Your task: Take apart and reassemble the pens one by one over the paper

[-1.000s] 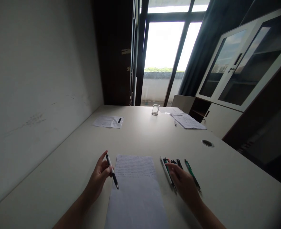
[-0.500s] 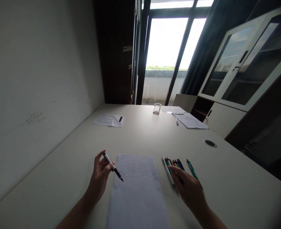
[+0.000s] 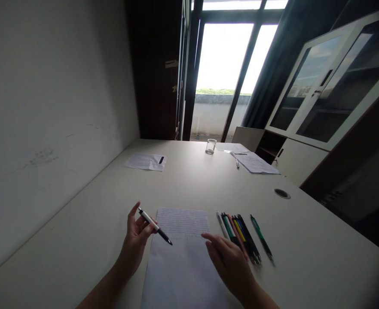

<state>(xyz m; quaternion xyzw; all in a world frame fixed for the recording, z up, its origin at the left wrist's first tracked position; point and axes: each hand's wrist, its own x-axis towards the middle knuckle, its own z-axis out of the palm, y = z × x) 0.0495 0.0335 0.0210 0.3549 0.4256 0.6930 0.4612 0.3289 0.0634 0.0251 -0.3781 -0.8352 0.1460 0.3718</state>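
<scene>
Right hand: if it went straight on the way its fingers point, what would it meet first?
Probably the sheet of paper: the right hand points up-left across its written top part. Whether the hand touches the sheet is unclear.

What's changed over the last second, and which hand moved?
The right hand left the row of pens and slid left over the sheet of paper, open and empty. The left hand kept its grip on the black-and-white pen, swinging its tip over the sheet. Pens, sheet and glass stayed put.
</scene>
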